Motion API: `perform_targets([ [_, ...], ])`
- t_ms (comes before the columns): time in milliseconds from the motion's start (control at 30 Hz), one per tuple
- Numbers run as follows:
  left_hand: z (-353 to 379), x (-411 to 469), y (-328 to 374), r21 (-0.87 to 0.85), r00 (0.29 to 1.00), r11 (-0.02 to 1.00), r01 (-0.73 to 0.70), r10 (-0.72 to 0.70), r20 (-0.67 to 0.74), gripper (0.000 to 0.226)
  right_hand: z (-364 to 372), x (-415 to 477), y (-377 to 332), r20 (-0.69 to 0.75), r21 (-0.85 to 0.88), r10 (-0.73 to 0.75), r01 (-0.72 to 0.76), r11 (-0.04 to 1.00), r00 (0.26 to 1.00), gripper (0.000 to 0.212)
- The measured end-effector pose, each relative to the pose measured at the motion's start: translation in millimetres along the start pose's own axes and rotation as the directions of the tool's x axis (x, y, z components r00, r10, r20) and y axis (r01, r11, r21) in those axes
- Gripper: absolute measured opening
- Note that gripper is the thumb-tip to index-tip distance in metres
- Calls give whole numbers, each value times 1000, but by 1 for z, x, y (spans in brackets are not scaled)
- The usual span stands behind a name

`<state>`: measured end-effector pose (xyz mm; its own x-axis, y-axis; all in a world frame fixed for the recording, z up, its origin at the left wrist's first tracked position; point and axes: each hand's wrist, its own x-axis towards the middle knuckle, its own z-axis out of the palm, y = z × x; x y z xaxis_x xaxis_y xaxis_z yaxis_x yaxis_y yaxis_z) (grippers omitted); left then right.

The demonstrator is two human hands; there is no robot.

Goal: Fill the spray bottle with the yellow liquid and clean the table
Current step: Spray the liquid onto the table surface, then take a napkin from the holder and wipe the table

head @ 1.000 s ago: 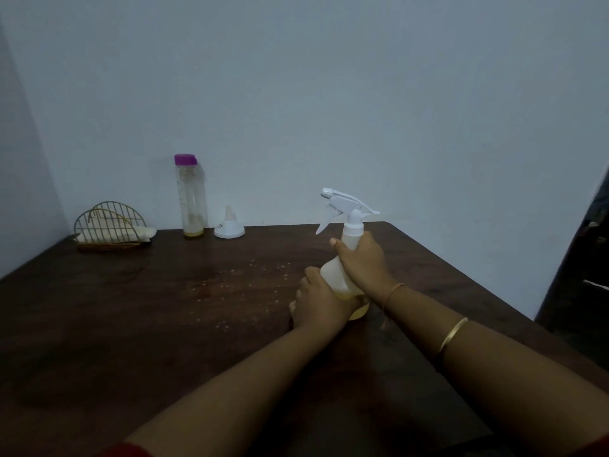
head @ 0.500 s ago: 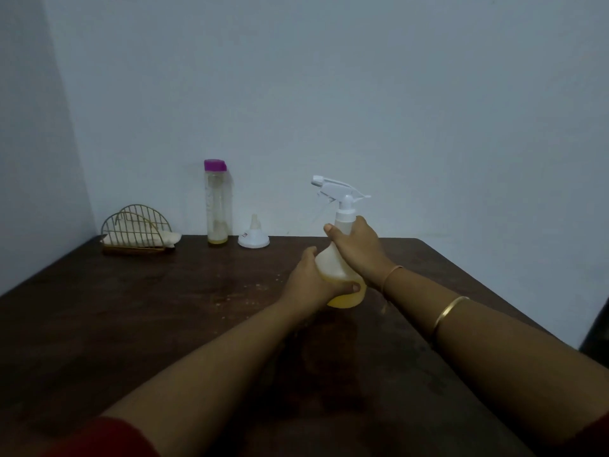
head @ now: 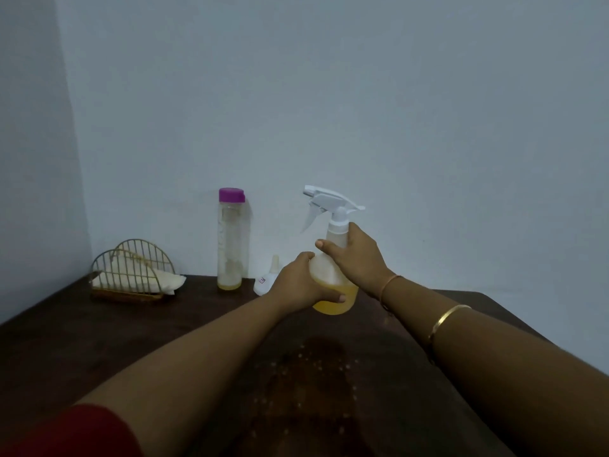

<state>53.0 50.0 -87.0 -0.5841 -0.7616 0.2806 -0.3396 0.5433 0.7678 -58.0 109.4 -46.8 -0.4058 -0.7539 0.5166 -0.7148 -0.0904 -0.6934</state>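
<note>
A white spray bottle (head: 333, 275) with a trigger head pointing left hangs upright above the dark wooden table (head: 66, 341). Yellow liquid fills its lower part. My left hand (head: 298, 283) grips the bottle's round body from the left. My right hand (head: 357, 255) holds its shoulder and neck just below the white cap. Small crumbs and a wet patch (head: 313, 361) lie on the table below the bottle.
A clear bottle with a purple cap (head: 230, 239) stands by the back wall, a little yellow liquid at its bottom. Next to it sits a white funnel (head: 267, 282), partly hidden by my left hand. A wire holder with white cloths (head: 135, 275) stands at the back left.
Both hands have lifted the spray bottle off the table and hold it higher. The camera view has shifted left and tilted, so the back objects appear further right.
</note>
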Motion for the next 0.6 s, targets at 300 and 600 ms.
perform_targets([
  [300,20,71,-38,-37,997,997,74,-74,12,102,35,56,52,11,68,48,-49,996,999,43],
  [600,32,85,-62,-47,993,993,112,-111,31,89,59,65,77,88,37,64,-67,997,994,43],
])
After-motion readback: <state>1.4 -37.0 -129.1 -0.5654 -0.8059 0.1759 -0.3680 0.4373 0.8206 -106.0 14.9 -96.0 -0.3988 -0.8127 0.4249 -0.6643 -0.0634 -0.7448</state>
